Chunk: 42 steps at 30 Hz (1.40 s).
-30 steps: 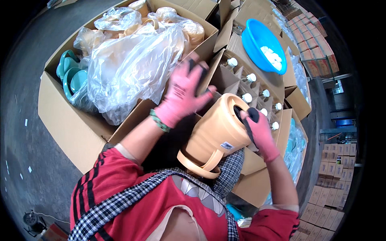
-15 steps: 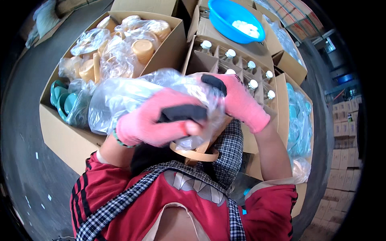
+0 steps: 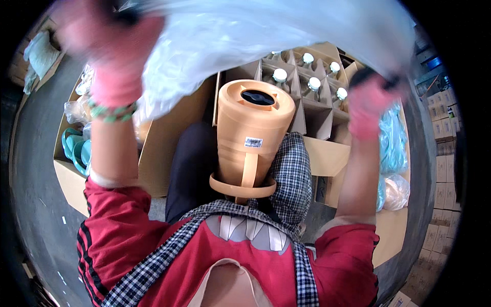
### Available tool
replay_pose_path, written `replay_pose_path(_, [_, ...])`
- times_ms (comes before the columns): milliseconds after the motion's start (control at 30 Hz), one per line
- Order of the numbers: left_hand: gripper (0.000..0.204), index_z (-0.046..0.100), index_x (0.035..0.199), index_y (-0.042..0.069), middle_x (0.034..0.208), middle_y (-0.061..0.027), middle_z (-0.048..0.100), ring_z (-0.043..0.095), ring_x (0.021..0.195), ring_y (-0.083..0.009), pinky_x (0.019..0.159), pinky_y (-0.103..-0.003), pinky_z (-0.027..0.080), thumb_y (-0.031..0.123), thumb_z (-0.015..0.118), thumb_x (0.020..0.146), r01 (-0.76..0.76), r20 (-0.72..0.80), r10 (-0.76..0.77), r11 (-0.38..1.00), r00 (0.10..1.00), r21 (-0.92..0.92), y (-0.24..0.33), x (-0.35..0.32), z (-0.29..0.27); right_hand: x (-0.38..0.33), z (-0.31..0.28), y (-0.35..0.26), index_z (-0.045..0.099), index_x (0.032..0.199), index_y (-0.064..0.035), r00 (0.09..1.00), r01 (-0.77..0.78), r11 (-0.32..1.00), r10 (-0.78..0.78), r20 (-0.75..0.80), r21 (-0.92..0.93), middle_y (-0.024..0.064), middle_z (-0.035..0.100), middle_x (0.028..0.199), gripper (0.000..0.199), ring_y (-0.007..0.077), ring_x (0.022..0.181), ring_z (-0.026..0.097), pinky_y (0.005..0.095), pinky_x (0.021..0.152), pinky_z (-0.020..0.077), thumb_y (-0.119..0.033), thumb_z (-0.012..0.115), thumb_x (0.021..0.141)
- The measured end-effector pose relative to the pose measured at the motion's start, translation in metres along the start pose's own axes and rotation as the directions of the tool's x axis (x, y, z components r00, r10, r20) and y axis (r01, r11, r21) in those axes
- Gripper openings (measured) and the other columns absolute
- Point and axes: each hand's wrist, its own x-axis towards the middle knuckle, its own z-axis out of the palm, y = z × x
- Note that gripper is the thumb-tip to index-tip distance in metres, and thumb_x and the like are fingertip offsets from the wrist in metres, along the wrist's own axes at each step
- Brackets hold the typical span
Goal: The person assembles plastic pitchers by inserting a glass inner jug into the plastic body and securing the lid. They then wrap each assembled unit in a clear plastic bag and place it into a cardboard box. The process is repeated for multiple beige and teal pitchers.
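Observation:
Both my hands are raised and spread wide, with a large clear plastic bag [image 3: 286, 36] stretched between them. My left hand [image 3: 110, 48], in a pink glove with black patches, grips the bag's left side; motion blurs it. The bag's right side is in my right hand [image 3: 376, 100], gloved alike and also blurred. Below the bag an orange plastic pitcher [image 3: 250, 128] rests upside down between my thighs, touched by neither hand. Its base faces up with a black disc in the middle. A handle and a small barcode label show on its side, and its wide rim lies near my waist.
Ahead stands a divided carton [image 3: 322, 153] of clear bottles with white caps [image 3: 280, 75]. On the left, an open carton [image 3: 69, 187] holds teal pieces [image 3: 76, 148] and bagged orange ones. Teal bagged items [image 3: 393, 148] fill a carton at right. Stacked boxes [image 3: 442, 179] stand farther right.
My hands have moved up and apart from close together over my lap. The bag, bunched up before, is now spread wide above, and the orange pitcher's body is uncovered.

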Motion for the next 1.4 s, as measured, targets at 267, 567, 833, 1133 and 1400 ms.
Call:
replay_pose_path(267, [0.044,0.041,0.119,0.015,0.109,-0.0208,0.044,0.052,0.085,-0.0341,0.074,-0.043,0.042,0.015,0.051,0.076,0.230,0.654,-0.366,0.930,0.662,0.288,0.012,-0.172,0.122,-0.180,0.012,0.069,0.049,0.108,0.0003,0.402,-0.513,0.795,0.555,0.728,-0.323,0.0222,0.052,0.104,0.030,0.0318,0.098,0.052,0.0353,0.082,0.0434,-0.017,0.047,0.085])
replay_pose_path(567, [0.019,0.054,0.093,0.003,0.082,-0.0109,0.057,0.052,0.074,-0.0168,0.068,-0.029,0.043,0.010,0.049,0.076,0.714,0.433,-0.585,0.422,0.686,-0.559,-0.003,-0.052,0.122,-0.093,0.040,0.047,0.051,0.099,0.0020,0.436,-0.882,0.409,0.897,0.074,0.236,0.0080,0.057,0.089,0.031,0.0158,0.076,0.053,0.0271,0.066,0.0442,-0.026,0.047,0.087])
replay_pose_path(833, [0.059,0.045,0.116,0.009,0.113,-0.0204,0.043,0.047,0.097,-0.0388,0.078,-0.043,0.042,0.000,0.054,0.059,-0.101,0.194,0.107,0.994,0.975,-0.042,-0.002,-0.039,0.120,-0.113,0.026,0.069,0.046,0.110,0.0010,0.515,-0.480,0.702,0.711,0.479,-0.526,0.0241,0.050,0.108,0.035,0.0346,0.098,0.051,0.0403,0.082,0.0413,-0.021,0.048,0.084])
replay_pose_path(1133, [0.030,0.053,0.097,-0.005,0.089,-0.0067,0.059,0.053,0.081,-0.0107,0.074,-0.025,0.044,0.003,0.060,0.070,0.894,0.800,-0.515,-0.129,0.309,-0.428,0.047,-0.173,0.086,-0.147,-0.018,0.022,0.054,0.100,0.0015,0.116,-0.851,0.416,0.743,0.659,-0.319,0.0152,0.059,0.091,0.028,0.0240,0.077,0.056,0.0332,0.070,0.0448,-0.021,0.044,0.086])
replay_pose_path(1400, [0.030,0.058,0.090,0.004,0.086,-0.0101,0.059,0.054,0.087,-0.0282,0.081,-0.038,0.041,0.004,0.058,0.060,0.427,0.791,0.464,0.670,0.398,-0.607,0.090,-0.203,-0.027,-0.160,-0.082,-0.054,0.056,0.098,-0.0032,-0.185,-0.351,0.841,0.368,0.911,-0.411,0.0156,0.055,0.101,0.035,0.0292,0.098,0.051,0.0365,0.088,0.0386,-0.029,0.056,0.075])
